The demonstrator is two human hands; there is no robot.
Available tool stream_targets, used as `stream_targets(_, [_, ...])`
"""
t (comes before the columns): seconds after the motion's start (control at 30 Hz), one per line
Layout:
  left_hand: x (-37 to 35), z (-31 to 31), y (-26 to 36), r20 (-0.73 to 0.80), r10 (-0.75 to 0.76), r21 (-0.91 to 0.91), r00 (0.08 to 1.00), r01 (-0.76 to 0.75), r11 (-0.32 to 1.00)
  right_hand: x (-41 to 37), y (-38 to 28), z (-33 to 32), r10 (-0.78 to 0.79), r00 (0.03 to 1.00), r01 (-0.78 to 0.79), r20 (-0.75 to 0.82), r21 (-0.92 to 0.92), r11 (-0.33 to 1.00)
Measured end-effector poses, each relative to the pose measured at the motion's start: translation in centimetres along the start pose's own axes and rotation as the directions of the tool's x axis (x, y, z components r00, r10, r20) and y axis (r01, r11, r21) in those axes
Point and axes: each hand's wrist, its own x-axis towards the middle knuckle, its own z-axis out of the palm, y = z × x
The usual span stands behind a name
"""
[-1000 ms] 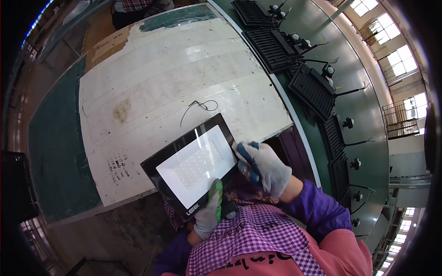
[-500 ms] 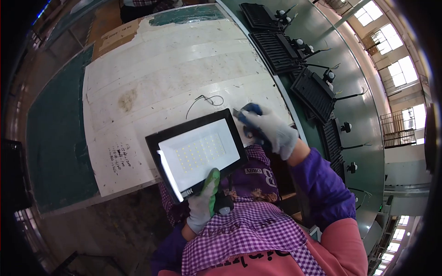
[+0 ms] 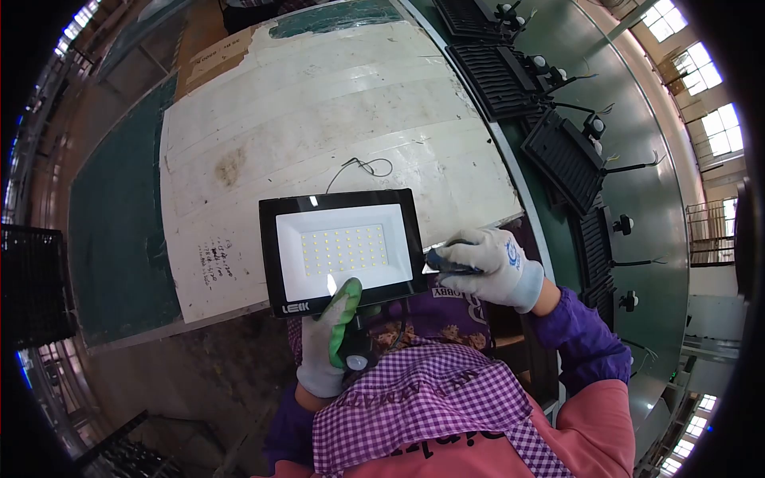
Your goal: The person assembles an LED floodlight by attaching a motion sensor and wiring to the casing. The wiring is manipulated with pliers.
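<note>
A black-framed floodlight with a white face and rows of small LEDs is tilted up at the table's front edge. My left hand, in a white and green glove, grips its lower edge, thumb on the front. A black sensor with a pale dome sits beside that hand, under the lamp. At the lamp's right edge, my right hand, in a white glove, is closed around a dark blue tool. Its tip is close to the frame; whether they touch is unclear. Behind the lamp a thin looped wire lies on the table.
The worktable has a worn white cover with handwriting at its left. To the right, a green conveyor carries several black floodlights with sensors and cables. Brown cardboard lies at the far left corner. Part of another person shows at the top.
The floodlight has turned to sit more level, its face now more squarely in view. My right hand has moved down beside the lamp's right edge with the tool. The view has shifted slightly.
</note>
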Motion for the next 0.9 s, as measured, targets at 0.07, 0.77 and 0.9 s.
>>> stream_targets(0.07, [0.0, -0.1, -0.1, -0.025, -0.017, -0.015, 1.0, 0.016, 1.0, -0.2, 0.5, -0.1, -0.092, 0.996, 0.094, 0.021, -0.108, 0.99])
stream_targets(0.77, [1.2, 1.1, 2.9, -0.099, -0.323, -0.264, 0.941, 0.289, 0.92, 2.4, -0.2, -0.4, -0.334, 0.929, 0.357, 0.16, -0.143, 0.923])
stream_targets(0.9, [0.7, 2.3, 5.2, -0.102, -0.242, -0.041, 0.965, 0.239, 0.97, 4.2, -1.9, 0.5, -0.325, 0.925, 0.358, 0.197, -0.166, 0.919])
